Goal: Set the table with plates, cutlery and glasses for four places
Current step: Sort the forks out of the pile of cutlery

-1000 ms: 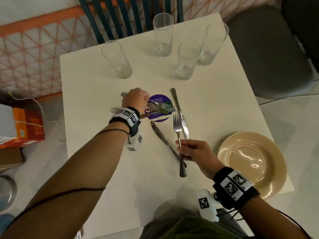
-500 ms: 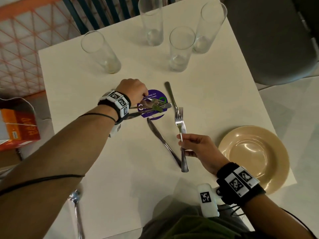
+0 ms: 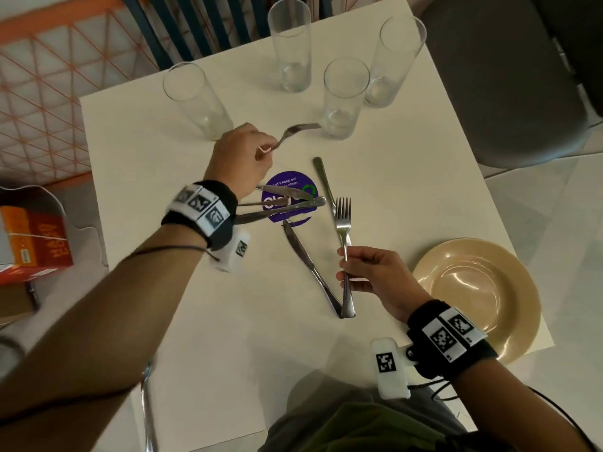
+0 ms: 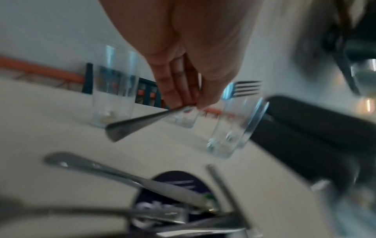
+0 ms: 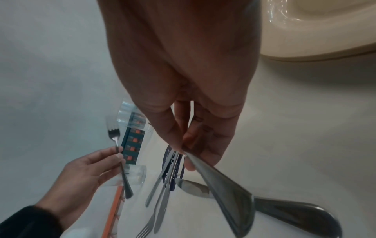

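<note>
The right hand [image 3: 375, 278] pinches a fork [image 3: 344, 252] by the middle of its handle between thumb and fingers, tines pointing away from the person and the handle end hanging just above the white desk [image 3: 424, 197], on the near right side of the round purple sticker [image 3: 290, 199] at the desk's middle. The left hand [image 3: 243, 158] pinches a second fork [image 3: 295, 132] at its handle, lifted clear of the desk on the far left side of the sticker, with its tines reaching toward the shortest of 4 empty glasses. Across the sticker lies a small heap of cutlery [image 3: 287, 203], knives and at least 1 more fork crossing each other, partly hidden under the left wrist. A knife [image 3: 310, 265] lies slanted on the desk just near of the sticker, its handle end passing under the right hand's fork. Another knife [image 3: 323, 181] lies just right of the sticker, behind that fork's tines. The glasses stand beyond the sticker: a glass [image 3: 195, 99] to the far left, a tall glass [image 3: 290, 47] straight beyond, the short glass [image 3: 344, 96] nearest, and a glass [image 3: 396, 60] to the far right. A beige plate [image 3: 518, 288] sits at the desk's near right corner, well apart from the sticker.
</note>
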A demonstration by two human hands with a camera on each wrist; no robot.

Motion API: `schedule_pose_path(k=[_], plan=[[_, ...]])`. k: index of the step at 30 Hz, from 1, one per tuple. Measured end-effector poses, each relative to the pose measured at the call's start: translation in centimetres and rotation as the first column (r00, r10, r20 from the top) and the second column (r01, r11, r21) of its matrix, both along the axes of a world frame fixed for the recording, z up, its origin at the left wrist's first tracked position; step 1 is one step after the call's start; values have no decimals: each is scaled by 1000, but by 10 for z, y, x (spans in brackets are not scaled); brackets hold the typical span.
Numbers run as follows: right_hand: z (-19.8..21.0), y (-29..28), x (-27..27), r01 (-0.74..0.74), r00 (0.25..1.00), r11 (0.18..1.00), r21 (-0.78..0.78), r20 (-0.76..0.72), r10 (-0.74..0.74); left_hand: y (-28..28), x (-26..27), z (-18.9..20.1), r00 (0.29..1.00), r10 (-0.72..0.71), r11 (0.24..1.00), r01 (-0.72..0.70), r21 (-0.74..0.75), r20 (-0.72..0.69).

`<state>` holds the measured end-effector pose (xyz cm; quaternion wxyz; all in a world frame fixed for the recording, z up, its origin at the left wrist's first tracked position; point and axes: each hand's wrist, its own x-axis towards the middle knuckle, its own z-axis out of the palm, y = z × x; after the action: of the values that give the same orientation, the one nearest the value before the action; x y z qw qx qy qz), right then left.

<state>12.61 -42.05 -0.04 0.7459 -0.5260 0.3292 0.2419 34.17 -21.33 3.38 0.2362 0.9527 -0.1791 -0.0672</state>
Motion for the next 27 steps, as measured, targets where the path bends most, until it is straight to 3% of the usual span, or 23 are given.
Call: schedule_pose_path(k=[2,5,9,13,20,23,27], plan=[[2,3,0,6,1000,1000,7,7,-6,-1,-36,8,978,141,973,-166,-162,-154],[6,9,0,-15,1000,1000,4,24,15,-5,-106,12,845,132,873,-346,-342,-518],[14,19,-3,-45,998,999,12,54,44,-16,-173,7,671,101,774,-517,-367,-734],[25,23,-11,-100,988,993,56,121,93,-24,-200,7,625,147,660,-639,-395,-767],[37,19,-25,-169,974,985,23,155,164,-29,-218,17,624,200,582,-696,-421,-755],[39,20,-30,-184,968,983,12,174,179,-33,-222,19,643,251,574,-701,-423,-724],[41,23,-34,-172,967,984,-49,182,178,-39,-226,15,690,340,628,-672,-392,-639]])
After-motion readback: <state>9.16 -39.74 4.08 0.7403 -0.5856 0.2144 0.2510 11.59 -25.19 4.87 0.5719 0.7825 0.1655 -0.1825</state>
